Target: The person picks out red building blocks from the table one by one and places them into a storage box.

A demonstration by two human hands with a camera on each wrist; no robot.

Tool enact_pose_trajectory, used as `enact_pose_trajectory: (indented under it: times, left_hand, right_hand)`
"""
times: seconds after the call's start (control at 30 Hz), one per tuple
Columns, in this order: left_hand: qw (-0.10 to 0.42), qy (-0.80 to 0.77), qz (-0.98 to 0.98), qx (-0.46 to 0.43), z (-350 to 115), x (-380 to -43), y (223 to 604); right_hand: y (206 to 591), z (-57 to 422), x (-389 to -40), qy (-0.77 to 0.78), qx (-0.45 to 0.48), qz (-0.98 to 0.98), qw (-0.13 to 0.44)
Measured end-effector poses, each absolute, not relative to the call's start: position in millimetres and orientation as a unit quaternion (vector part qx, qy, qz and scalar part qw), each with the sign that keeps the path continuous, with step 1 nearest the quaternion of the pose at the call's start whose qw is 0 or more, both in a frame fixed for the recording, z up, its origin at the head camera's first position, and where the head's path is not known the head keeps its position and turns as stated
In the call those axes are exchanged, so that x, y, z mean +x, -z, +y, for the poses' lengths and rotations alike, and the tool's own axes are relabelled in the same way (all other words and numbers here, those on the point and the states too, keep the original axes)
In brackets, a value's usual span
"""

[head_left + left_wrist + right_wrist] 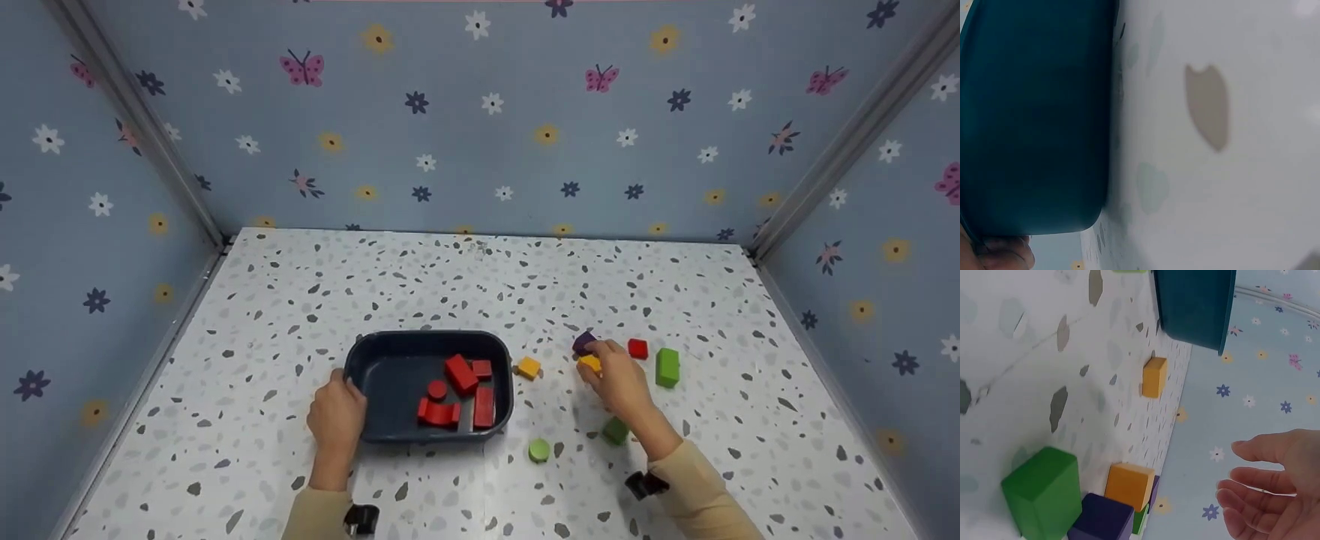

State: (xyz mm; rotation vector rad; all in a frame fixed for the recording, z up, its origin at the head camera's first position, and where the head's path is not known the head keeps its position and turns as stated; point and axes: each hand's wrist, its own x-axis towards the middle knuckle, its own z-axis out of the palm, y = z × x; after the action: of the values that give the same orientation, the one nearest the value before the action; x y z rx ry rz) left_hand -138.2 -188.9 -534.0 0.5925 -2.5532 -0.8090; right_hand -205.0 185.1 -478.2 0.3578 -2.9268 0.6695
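My left hand (337, 412) grips the left rim of a dark blue basin (390, 433); in the left wrist view its curled fingers (1008, 254) show at the basin's edge. Red blocks (461, 375) of several shapes lie in the basin's right half. My right hand (621, 381) hovers over a yellow block (590, 363), beside a purple block (583, 342). The right wrist view shows its fingers (1258, 479) loosely spread, holding nothing, with the nearer yellow block (1129, 485), a purple block (1103, 516) and a green block (1044, 492) below.
Another yellow block (529, 367) sits just right of the basin. Beyond my right hand are a small red block (637, 349) and a long green block (667, 367). A light green round block (538, 450) and a dark green block (616, 430) lie nearer me. Patterned walls (480, 150) enclose the table.
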Motion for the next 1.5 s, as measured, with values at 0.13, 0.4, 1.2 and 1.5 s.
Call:
enact_pose_trajectory:
  times: [0.13,0.4,1.2,1.5]
  left_hand:
    - [0.204,0.287,-0.912,0.209,-189,-138,535]
    - [0.203,0.287,-0.913,0.207,-190,-138,535]
    - [0.194,0.289,-0.913,0.210,-190,-139,535]
    - [0.203,0.291,-0.912,0.205,-189,-138,534]
  right_hand:
    - [478,194,-209,-0.216,0.112,-0.967,0.070]
    - [481,215,-221,-0.205,0.098,-0.970,0.089]
    - [498,252,-257,-0.144,-0.009,-0.989,0.028]
    - [500,255,-266,-0.170,-0.027,-0.985,-0.032]
